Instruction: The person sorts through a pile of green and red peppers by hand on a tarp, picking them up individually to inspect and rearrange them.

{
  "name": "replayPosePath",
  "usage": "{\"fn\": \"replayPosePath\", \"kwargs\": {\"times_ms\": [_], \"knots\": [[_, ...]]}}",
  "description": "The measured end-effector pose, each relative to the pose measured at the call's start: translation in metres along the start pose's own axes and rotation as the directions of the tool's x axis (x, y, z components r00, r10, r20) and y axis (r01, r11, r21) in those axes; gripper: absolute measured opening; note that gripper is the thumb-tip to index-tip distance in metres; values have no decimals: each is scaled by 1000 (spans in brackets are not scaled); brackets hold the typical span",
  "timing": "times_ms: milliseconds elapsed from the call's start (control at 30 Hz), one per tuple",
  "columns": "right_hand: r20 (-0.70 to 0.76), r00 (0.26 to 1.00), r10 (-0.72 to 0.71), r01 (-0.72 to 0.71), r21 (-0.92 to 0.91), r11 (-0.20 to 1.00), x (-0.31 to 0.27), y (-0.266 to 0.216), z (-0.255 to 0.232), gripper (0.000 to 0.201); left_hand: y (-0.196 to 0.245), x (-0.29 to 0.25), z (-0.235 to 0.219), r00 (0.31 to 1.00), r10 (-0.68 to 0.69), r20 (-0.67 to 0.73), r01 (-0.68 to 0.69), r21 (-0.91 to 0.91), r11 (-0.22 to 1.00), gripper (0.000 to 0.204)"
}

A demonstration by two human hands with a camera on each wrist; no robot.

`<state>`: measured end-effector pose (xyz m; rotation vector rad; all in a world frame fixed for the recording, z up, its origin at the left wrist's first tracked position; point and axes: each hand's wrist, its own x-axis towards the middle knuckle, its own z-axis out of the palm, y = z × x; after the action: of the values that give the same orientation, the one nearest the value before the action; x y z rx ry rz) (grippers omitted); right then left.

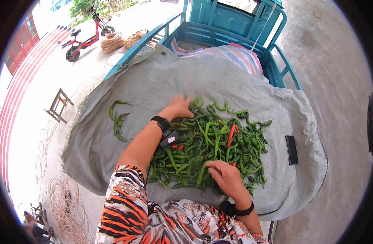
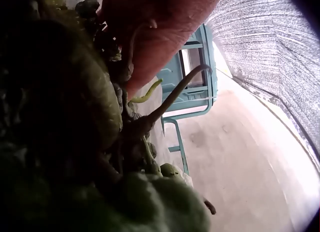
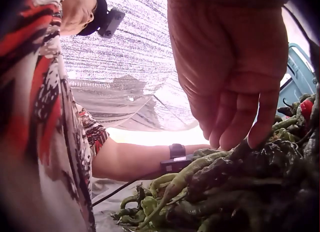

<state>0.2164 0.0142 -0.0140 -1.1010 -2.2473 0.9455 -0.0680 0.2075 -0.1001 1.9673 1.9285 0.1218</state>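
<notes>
A big pile of green chili peppers (image 1: pixel 211 146), with a few red ones (image 1: pixel 232 134) among them, lies on a grey tarp (image 1: pixel 113 154). My left hand (image 1: pixel 181 105) reaches to the pile's far left edge, fingers spread flat on the peppers. The left wrist view shows its palm (image 2: pixel 160 37) just above dark peppers (image 2: pixel 75 117). At the pile's near edge, my right hand (image 1: pixel 215 167) has its fingertips down beside a long green pepper (image 1: pixel 201 174). From the right wrist, its fingers (image 3: pixel 235 132) point down and touch the peppers (image 3: pixel 240 192).
The tarp covers a blue cart (image 1: pixel 231 24). A small separate bunch of green peppers (image 1: pixel 118 120) lies at the tarp's left. A black phone (image 1: pixel 291 149) lies at its right. On the ground at left stand a wooden stool (image 1: pixel 58 105) and a red scooter (image 1: pixel 82 38), with rope coils (image 1: pixel 66 195).
</notes>
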Motion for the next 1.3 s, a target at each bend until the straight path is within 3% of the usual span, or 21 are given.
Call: {"fn": "replayPosePath", "kwargs": {"times_ms": [200, 300, 400, 500, 600, 700, 800, 933, 1067, 1133, 1267, 1300], "knots": [[20, 1000, 7, -7, -14, 1000, 5, -5, -1, 21, 4, -7, -5, 999, 22, 27, -18, -149, 989, 60], [14, 1000, 13, -13, -1, 1000, 4, -4, -3, 21, 5, -19, -11, 995, 97, -18, -98, -255, 962, 53], [17, 999, 29, -29, 37, 999, 5, -1, -8, 20, 19, -64, -33, 968, 148, -201, -203, -291, 935, 44], [32, 998, 58, -61, 89, 994, 10, -2, -11, 20, 28, -108, -42, 871, 242, -428, -371, -249, 895, 41], [17, 998, 54, -55, 113, 992, 20, -4, -13, 19, 38, -139, -53, 816, 289, -501, -479, -307, 822, 36], [-15, 998, 67, -64, 150, 987, 31, -4, -15, 22, 53, -173, -63, 935, 181, -305, -354, -771, 530, 30], [-64, 986, 155, -133, 260, 956, 42, -9, -23, 35, 65, -191, -61, 964, 199, -179, -210, -967, 148, 25], [-93, 990, 103, -46, 480, 876, 55, -12, -27, 38, 82, -195, -43, 951, 231, -205, -208, -978, -14, 24], [-17, 997, 74, -45, 648, 760, 55, -8, -34, 30, 107, -203, -40, 965, 197, -174, -181, -983, 20, 26], [13, 999, 29, -30, 697, 717, 53, 4, -39, 27, 114, -206, -33, 982, 97, -165, -157, -984, -85, 27], [-101, 988, 119, 2, 775, 632, 45, 7, -51, 26, 121, -213, -17, 977, -148, -154, -199, -908, -368, 32], [-145, 978, 153, 15, 771, 636, 44, 10, -52, 26, 117, -216, -12, 972, -158, -172, -219, -908, -357, 29]]}}
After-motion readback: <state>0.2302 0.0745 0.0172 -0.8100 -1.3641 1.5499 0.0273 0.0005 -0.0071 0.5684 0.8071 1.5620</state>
